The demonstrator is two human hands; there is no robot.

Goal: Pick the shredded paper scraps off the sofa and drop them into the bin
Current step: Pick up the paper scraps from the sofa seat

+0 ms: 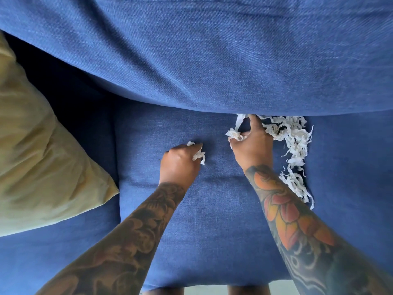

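White shredded paper scraps [294, 143] lie in a loose pile on the blue sofa seat [212, 209], along the crease under the back cushion and down to the right of my right arm. My left hand [180, 161] rests on the seat, closed around a small wad of scraps [198, 155]. My right hand [253, 143] sits at the left end of the pile, pinching a clump of scraps [235, 134] between thumb and fingers, with the index finger reaching up to the crease. No bin is in view.
The blue back cushion [212, 60] overhangs the seat. A yellow-green pillow [36, 156] lies on the left of the sofa. A strip of floor [204, 291] shows at the bottom edge.
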